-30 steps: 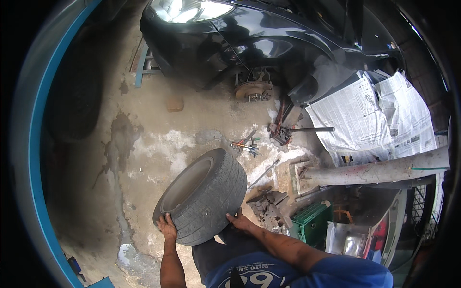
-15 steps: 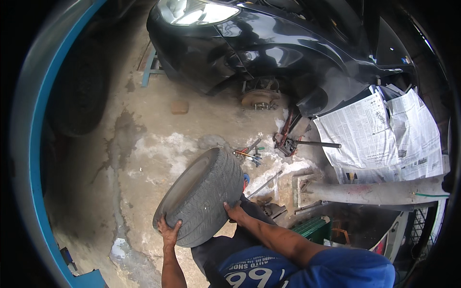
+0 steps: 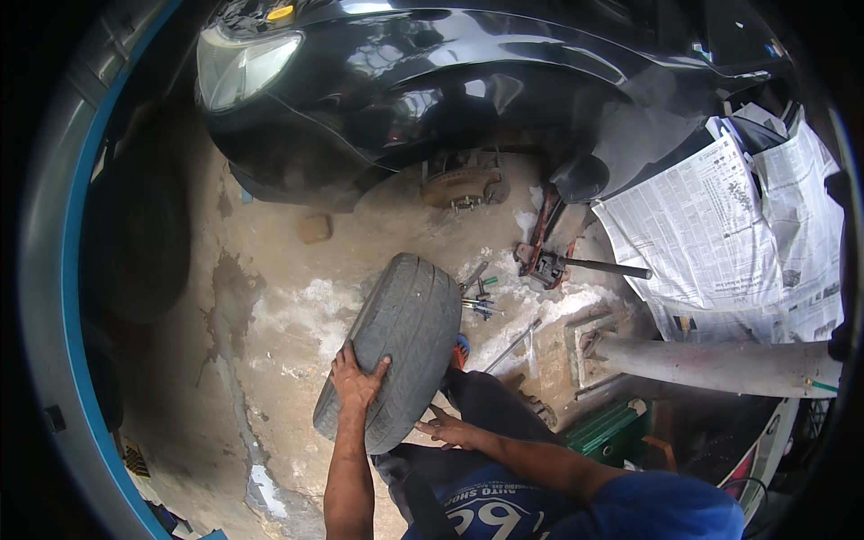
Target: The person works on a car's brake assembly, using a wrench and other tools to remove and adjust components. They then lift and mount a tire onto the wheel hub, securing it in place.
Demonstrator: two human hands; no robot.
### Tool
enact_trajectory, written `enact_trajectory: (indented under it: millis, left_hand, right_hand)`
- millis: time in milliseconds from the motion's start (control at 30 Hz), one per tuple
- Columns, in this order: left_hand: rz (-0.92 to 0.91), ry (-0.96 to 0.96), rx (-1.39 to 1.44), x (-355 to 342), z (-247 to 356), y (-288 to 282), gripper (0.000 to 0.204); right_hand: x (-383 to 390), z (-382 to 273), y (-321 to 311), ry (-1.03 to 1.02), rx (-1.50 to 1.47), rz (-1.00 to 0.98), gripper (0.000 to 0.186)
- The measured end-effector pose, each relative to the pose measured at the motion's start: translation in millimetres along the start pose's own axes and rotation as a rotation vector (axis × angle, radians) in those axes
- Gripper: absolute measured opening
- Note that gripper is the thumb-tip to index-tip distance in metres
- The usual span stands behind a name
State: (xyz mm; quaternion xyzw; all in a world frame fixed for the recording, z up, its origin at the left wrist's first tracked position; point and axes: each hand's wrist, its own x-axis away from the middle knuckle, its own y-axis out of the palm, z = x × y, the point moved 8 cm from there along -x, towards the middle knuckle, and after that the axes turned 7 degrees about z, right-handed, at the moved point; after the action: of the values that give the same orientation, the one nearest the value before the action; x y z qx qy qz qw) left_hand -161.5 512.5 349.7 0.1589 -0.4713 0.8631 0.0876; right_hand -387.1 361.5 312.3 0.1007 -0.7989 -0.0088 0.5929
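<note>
A worn black car tire [image 3: 400, 351] stands tilted in front of me, its tread toward me. My left hand [image 3: 357, 382] grips its left edge, with fingers over the shoulder and thumb on the tread. My right hand [image 3: 453, 429] is at the lower right edge of the tire, fingers stretched out and apart; the fingertips are at the rubber, and whether they press on it I cannot tell. Beyond the tire, a bare brake disc with wheel studs [image 3: 466, 187] shows under the fender of a black car [image 3: 405, 99].
A red floor jack [image 3: 540, 263] with a long handle stands by the car, right of several hand tools [image 3: 481, 301]. Newspaper sheets [image 3: 702, 234] hang at the right above a grey post [image 3: 711, 362]. A green toolbox [image 3: 612, 427] lies at my right. A brick-like block [image 3: 315, 229] sits on the floor.
The tire has turned, so its inner opening no longer shows. My left hand has moved up and right along its edge; my right hand's fingers have loosened lower down. My view has shifted.
</note>
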Motion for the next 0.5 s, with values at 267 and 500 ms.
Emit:
enact_trajectory:
  millis: [267,500]
  left_hand:
    - [-0.239,0.240,0.346,-43.7,153.4,122.4,0.081]
    - [-0.231,0.317,0.062,43.6,116.3,133.6,0.092]
  right_hand:
    - [-29.3,25.8,-152.7,-0.269,-0.638,0.400,0.109]
    - [-0.3,40.9,-282.4,-0.038,-0.835,0.609,0.097]
